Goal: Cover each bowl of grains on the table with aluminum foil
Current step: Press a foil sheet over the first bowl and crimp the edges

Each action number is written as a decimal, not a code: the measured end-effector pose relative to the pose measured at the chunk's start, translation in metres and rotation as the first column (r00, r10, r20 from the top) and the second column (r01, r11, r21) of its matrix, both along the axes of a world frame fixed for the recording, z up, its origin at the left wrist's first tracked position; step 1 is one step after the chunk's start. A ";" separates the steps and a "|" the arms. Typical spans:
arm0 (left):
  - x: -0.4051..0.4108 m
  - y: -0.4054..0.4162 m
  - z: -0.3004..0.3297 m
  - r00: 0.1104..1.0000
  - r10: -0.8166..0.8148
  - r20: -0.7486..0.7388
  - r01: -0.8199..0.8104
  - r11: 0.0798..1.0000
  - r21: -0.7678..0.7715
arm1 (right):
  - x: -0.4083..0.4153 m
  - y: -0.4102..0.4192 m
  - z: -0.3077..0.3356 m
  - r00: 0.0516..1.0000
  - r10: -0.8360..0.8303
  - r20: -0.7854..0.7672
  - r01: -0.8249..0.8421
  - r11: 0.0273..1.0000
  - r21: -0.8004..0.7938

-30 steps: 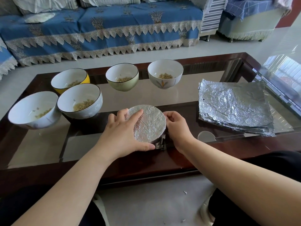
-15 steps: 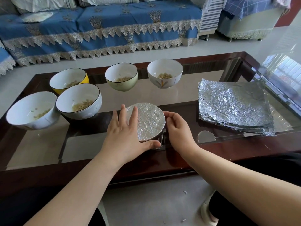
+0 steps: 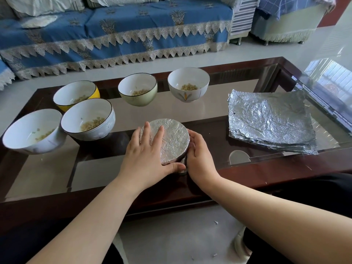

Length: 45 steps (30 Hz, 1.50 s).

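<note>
A bowl covered with crinkled aluminum foil (image 3: 172,138) stands near the table's front edge. My left hand (image 3: 146,157) lies flat on the left part of the foil top, fingers straight, with the thumb along the near rim. My right hand (image 3: 199,155) cups the bowl's right side, fingers curved against the foil wall. Several uncovered bowls with grains stand to the left and behind: a white one (image 3: 32,130), a white-blue one (image 3: 88,119), a yellow one (image 3: 76,93), a green one (image 3: 138,92) and a leaf-patterned one (image 3: 188,85). A stack of foil sheets (image 3: 270,121) lies to the right.
The glass-topped table (image 3: 209,113) has a dark wooden frame. A blue sofa (image 3: 114,35) stands behind it across a strip of pale floor. My dark-clothed knees are at the bottom corners.
My left hand has slid further onto the foil top with its fingers straightened. My right hand has shifted forward along the bowl's right side. The bowl stays in place.
</note>
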<state>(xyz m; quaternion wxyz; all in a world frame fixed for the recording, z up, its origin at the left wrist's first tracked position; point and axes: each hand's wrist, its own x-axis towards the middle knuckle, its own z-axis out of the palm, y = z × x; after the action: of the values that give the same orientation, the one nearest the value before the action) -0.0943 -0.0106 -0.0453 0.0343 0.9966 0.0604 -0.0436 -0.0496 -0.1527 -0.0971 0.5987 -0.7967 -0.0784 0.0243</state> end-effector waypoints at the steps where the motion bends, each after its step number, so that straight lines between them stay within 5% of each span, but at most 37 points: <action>1: 0.000 0.000 0.000 1.000 -0.001 0.001 0.001 1.000 0.009 | 0.000 0.002 0.000 1.000 -0.007 0.001 0.007 1.000 -0.002; 15: 0.004 0.004 -0.003 0.998 0.031 0.049 -0.032 0.999 0.007 | 0.016 0.002 0.002 0.999 0.053 0.009 -0.052 0.994 -0.100; 24: 0.007 0.002 -0.007 0.994 0.062 0.087 -0.062 0.998 -0.009 | 0.023 0.003 0.015 0.981 -0.104 -0.165 0.107 0.994 0.008; 35: 0.007 -0.001 -0.011 0.992 0.054 0.114 -0.057 0.998 0.022 | 0.008 0.006 0.024 0.989 -0.059 -0.137 0.068 0.996 0.063; 45: 0.006 -0.001 -0.009 0.993 0.061 0.097 -0.062 0.998 0.015 | 0.016 0.004 0.009 0.905 -0.110 -0.411 0.193 0.967 0.167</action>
<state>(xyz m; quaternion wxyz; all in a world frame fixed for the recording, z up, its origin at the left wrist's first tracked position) -0.0886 -0.0115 -0.0543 0.0295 0.9955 0.0898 0.0063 -0.0332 -0.1488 -0.0877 0.6805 -0.7131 0.1056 0.1311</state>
